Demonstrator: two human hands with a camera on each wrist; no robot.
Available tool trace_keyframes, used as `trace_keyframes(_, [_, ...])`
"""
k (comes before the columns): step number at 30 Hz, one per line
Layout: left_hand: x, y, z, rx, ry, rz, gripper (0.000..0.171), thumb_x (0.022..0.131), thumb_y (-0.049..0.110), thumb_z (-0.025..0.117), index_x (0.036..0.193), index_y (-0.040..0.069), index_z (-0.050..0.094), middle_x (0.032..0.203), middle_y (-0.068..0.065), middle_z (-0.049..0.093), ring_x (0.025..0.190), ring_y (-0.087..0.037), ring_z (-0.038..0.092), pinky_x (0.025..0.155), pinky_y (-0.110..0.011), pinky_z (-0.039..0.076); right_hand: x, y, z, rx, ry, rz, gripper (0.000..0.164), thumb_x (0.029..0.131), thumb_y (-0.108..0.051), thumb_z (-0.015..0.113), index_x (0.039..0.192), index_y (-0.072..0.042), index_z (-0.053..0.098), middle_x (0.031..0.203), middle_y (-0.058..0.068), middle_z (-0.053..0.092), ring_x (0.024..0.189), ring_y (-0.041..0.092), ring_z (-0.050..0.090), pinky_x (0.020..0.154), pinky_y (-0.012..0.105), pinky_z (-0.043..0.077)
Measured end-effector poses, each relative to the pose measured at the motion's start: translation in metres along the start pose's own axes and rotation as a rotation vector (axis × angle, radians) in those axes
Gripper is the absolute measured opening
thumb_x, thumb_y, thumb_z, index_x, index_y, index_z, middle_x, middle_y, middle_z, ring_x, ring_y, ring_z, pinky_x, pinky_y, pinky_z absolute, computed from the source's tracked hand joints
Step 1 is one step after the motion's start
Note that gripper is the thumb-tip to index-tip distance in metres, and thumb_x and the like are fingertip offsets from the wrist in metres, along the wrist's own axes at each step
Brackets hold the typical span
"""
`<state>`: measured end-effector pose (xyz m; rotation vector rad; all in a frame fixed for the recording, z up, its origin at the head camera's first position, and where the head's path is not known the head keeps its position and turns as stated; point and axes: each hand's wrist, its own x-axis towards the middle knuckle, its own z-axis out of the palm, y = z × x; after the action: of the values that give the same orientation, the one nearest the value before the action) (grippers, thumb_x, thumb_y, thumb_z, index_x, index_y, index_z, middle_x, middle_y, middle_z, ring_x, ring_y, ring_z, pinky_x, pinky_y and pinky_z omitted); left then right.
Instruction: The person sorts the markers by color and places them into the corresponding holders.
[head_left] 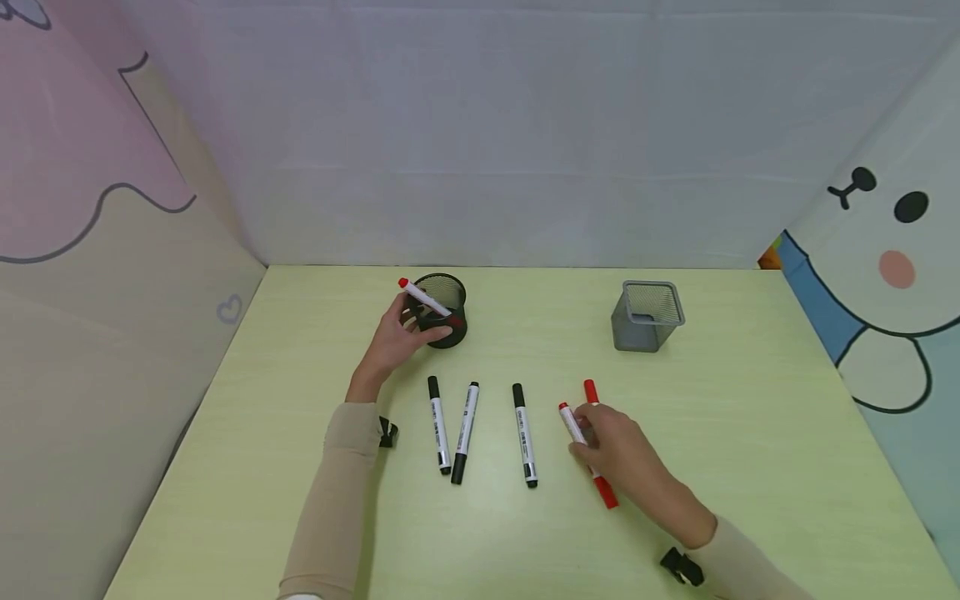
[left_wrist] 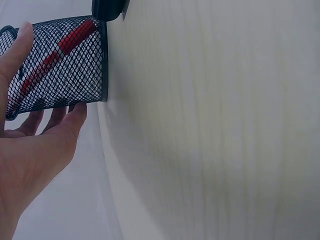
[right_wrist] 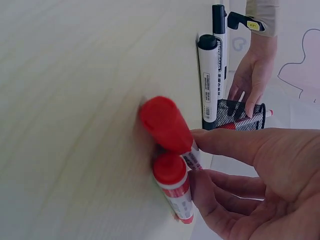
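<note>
Your right hand (head_left: 622, 448) pinches a red-capped whiteboard marker (head_left: 573, 423) between thumb and fingers; whether it clears the tabletop (head_left: 757, 408) cannot be told. Its long axis runs obliquely: cap toward you, other end pointing away and leftward. The round black mesh pen cup (head_left: 450, 292) stands beyond it, farther left, well apart. Your left hand (head_left: 397, 337) grips that cup, leaving the right nearer the marker. A second red marker (head_left: 591, 390) lies just beside, partly hidden.
</note>
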<state>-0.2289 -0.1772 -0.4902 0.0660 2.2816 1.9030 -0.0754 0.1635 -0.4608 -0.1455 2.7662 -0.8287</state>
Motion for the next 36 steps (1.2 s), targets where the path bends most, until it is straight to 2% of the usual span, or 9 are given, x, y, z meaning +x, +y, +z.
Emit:
trace_keyframes(4, [0.000, 0.000, 0.000, 0.001, 0.005, -0.009, 0.089, 0.083, 0.021, 0.089, 0.154, 0.013, 0.036, 0.156, -0.008, 0.040, 0.149, -0.028, 0.033, 0.120, -0.041, 0.034, -0.001, -0.003, 0.001, -0.007, 0.003, -0.022, 0.037, 0.080, -0.004, 0.087, 0.112, -0.001, 0.068, 0.093, 0.004, 0.066, 0.076, 0.015, 0.058, 0.067, 0.028, 0.055])
trace_keyframes(8, [0.000, 0.001, 0.001, 0.012, 0.010, -0.014, 0.091, 0.083, 0.023, 0.089, 0.156, 0.016, 0.034, 0.157, -0.008, 0.040, 0.150, -0.027, 0.032, 0.121, -0.040, 0.032, -0.002, -0.005, 0.001, 0.002, -0.011, -0.032, 0.035, 0.082, -0.003, 0.086, 0.112, -0.002, 0.068, 0.092, 0.003, 0.066, 0.076, 0.014, 0.060, 0.067, 0.031, 0.056])
trace_keyframes(12, [-0.001, 0.002, 0.001, 0.011, 0.010, -0.015, 0.092, 0.083, 0.023, 0.089, 0.157, 0.017, 0.033, 0.157, -0.007, 0.039, 0.150, -0.027, 0.032, 0.121, -0.040, 0.033, 0.000, -0.004, 0.001, 0.018, -0.021, -0.029, 0.034, 0.082, -0.003, 0.085, 0.112, -0.002, 0.069, 0.094, 0.004, 0.067, 0.075, 0.013, 0.061, 0.063, 0.028, 0.056])
trace_keyframes(20, [-0.001, 0.001, 0.001, 0.008, 0.005, -0.015, 0.088, 0.083, 0.023, 0.089, 0.154, 0.017, 0.037, 0.157, -0.008, 0.039, 0.150, -0.028, 0.032, 0.120, -0.041, 0.035, 0.004, 0.001, -0.002, 0.125, -0.036, -0.012, 0.035, 0.084, -0.001, 0.083, 0.115, 0.000, 0.068, 0.097, 0.005, 0.069, 0.076, 0.014, 0.063, 0.057, 0.023, 0.055])
trace_keyframes(29, [-0.002, 0.001, 0.001, -0.009, -0.008, 0.005, 0.086, 0.084, 0.019, 0.088, 0.154, 0.014, 0.037, 0.156, -0.009, 0.040, 0.149, -0.028, 0.033, 0.121, -0.043, 0.032, 0.006, 0.005, -0.006, 0.195, -0.030, -0.001, 0.032, 0.086, -0.004, 0.081, 0.116, -0.003, 0.068, 0.100, 0.004, 0.069, 0.083, 0.016, 0.065, 0.066, 0.025, 0.058])
trace_keyframes(34, [-0.002, 0.002, 0.000, -0.012, -0.010, -0.006, 0.087, 0.085, 0.017, 0.087, 0.155, 0.013, 0.036, 0.157, -0.010, 0.039, 0.149, -0.028, 0.032, 0.122, -0.043, 0.031, 0.009, 0.007, -0.008, 0.254, -0.015, 0.008, 0.034, 0.088, -0.006, 0.081, 0.119, -0.004, 0.068, 0.104, 0.004, 0.069, 0.088, 0.017, 0.067, 0.070, 0.026, 0.059])
trace_keyframes(36, [-0.006, 0.010, 0.001, -0.013, -0.014, -0.012, 0.086, 0.086, 0.014, 0.085, 0.156, 0.011, 0.035, 0.157, -0.012, 0.038, 0.150, -0.030, 0.031, 0.122, -0.043, 0.031, 0.011, 0.008, -0.009, 0.278, -0.012, 0.005, 0.035, 0.088, -0.006, 0.080, 0.121, -0.004, 0.067, 0.105, 0.005, 0.069, 0.090, 0.018, 0.067, 0.072, 0.027, 0.059])
